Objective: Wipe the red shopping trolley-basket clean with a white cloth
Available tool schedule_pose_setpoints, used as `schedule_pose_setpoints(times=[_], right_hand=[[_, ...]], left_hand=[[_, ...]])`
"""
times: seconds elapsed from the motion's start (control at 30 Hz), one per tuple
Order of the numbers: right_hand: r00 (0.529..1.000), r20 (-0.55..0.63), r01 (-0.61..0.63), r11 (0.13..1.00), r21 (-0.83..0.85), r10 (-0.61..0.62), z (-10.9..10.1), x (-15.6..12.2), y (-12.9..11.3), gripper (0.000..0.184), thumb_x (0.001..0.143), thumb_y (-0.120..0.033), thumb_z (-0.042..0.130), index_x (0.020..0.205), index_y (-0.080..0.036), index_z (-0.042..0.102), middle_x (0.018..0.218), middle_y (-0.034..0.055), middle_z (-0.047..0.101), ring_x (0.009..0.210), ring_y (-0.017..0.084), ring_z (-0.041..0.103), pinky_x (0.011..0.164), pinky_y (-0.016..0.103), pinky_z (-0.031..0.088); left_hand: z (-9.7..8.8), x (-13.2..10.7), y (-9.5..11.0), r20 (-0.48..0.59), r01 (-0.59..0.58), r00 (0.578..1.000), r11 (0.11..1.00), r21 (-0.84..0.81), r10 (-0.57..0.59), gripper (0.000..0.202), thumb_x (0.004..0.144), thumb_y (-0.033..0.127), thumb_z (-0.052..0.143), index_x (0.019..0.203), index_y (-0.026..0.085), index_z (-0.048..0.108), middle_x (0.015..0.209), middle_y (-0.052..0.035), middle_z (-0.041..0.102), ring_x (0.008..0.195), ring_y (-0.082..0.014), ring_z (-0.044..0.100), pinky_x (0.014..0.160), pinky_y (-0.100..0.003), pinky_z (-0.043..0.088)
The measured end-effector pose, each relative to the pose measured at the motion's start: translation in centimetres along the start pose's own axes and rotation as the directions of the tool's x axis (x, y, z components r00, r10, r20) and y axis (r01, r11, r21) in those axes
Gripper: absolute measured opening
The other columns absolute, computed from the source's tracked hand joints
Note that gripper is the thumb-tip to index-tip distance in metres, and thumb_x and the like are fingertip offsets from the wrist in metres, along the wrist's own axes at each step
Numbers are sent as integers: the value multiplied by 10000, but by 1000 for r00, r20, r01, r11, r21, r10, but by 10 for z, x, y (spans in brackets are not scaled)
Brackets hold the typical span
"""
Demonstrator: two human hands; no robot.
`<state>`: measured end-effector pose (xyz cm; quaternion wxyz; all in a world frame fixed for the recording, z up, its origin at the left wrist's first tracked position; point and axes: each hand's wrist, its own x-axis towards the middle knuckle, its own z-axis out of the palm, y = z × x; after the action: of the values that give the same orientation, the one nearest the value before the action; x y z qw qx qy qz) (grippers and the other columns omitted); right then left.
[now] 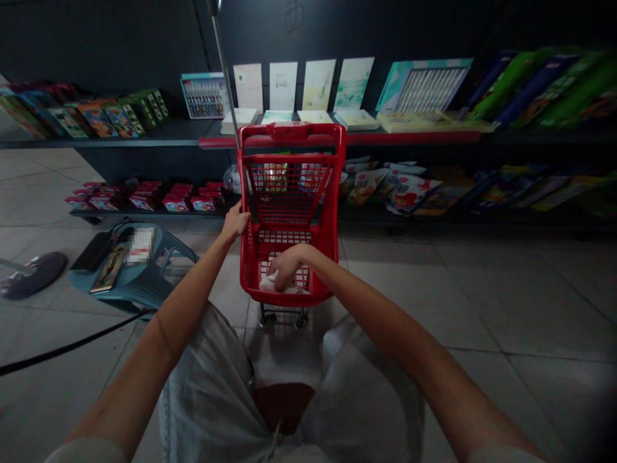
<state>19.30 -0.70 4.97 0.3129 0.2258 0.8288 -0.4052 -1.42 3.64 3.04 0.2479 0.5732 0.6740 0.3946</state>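
A small red shopping cart [293, 297] stands right in front of my knees, its basket side facing me. My left hand [236, 223] is closed round the left rim of the basket. Down inside, my right hand [287, 263] is bent over the basket floor with its fingers closed on a white cloth [268, 281]. The cloth looks crumpled, and part of it lies under the fingers, out of sight. Through the mesh, the grid of the cart floor shows around the hand.
Behind the cart runs a dark shelf unit [178, 135] with books [318, 85], marker sets [206, 98] and snack bags [409, 190]. At the left, a blue-grey stool [164, 283] carries a phone [108, 270]. A round stand base [41, 273] is beyond it.
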Motion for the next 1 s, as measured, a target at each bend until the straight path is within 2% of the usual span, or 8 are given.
schedule_pose_setpoints(times=[0.2, 0.4, 0.57, 0.73, 0.8, 0.87, 0.93, 1.0], right_hand=[[957, -277, 57, 992, -112, -86, 25, -66, 6, 227, 849, -257, 648, 1012, -150, 765, 955, 46, 754, 803, 184, 637, 679, 253, 409], [849, -517, 46, 989, -138, -111, 49, -65, 3, 249, 922, -235, 571, 1067, -139, 749, 1132, 105, 754, 984, 229, 673, 844, 267, 446], [791, -584, 65, 974, -217, -183, 59, -70, 2, 245, 932, -220, 548, 1061, -165, 749, 1219, 109, 733, 1117, 246, 664, 952, 286, 444], [756, -646, -73, 968, -240, -103, 68, -70, 4, 277, 963, -293, 549, 1145, -205, 739, 1317, 100, 709, 1191, 267, 657, 966, 311, 466], [746, -664, -146, 960, -237, -50, 71, -67, 4, 308, 972, -309, 536, 1183, -208, 738, 1331, 115, 710, 1196, 292, 665, 944, 335, 485], [735, -678, -190, 955, -229, -17, 73, -64, 3, 327, 978, -306, 522, 1195, -198, 741, 1317, 134, 719, 1172, 304, 680, 934, 353, 497], [727, -686, -194, 955, -225, -14, 74, -63, 3, 333, 979, -302, 526, 1210, -192, 740, 1307, 143, 724, 1165, 303, 685, 951, 358, 497], [719, -693, -166, 960, -227, -40, 75, -64, 4, 335, 976, -295, 541, 1233, -195, 733, 1319, 140, 718, 1175, 293, 681, 969, 352, 490]], left_hand=[[-4, -1, 7, -145, 73, 987, 995, 72, -62, 526, 736, 299, 680, 1233, 162, 782, 1025, -112, 796, 1054, -336, 698, 961, -388, 504], [-6, 2, 9, -182, 58, 983, 985, 165, -27, 428, 826, 382, 694, 1150, 128, 810, 985, -148, 804, 1000, -319, 723, 898, -368, 502], [-11, 3, 11, -160, 24, 987, 980, 197, 8, 428, 901, 342, 663, 1197, 50, 765, 983, -146, 798, 989, -279, 685, 906, -369, 476], [-17, -4, 22, -163, -36, 983, 963, 267, 82, 435, 935, 335, 625, 1270, 75, 724, 1190, -187, 766, 1090, -318, 673, 1000, -442, 483], [-19, -16, 32, -155, -95, 978, 955, 281, 143, 463, 930, 292, 621, 1355, 114, 670, 1367, -180, 696, 1229, -327, 630, 1101, -468, 449], [-18, -39, 43, -123, -193, 964, 936, 295, 237, 474, 935, 280, 613, 1393, 162, 634, 1475, -143, 628, 1372, -296, 552, 1198, -433, 391], [-13, -71, 52, -50, -340, 926, 884, 321, 375, 413, 979, 340, 546, 1353, 206, 658, 1480, -126, 614, 1403, -285, 536, 1203, -422, 402], [-4, -107, 55, 108, -441, 897, 849, 291, 429, 365, 1017, 401, 480, 1265, 256, 705, 1392, -95, 675, 1320, -267, 609, 1134, -393, 464]])
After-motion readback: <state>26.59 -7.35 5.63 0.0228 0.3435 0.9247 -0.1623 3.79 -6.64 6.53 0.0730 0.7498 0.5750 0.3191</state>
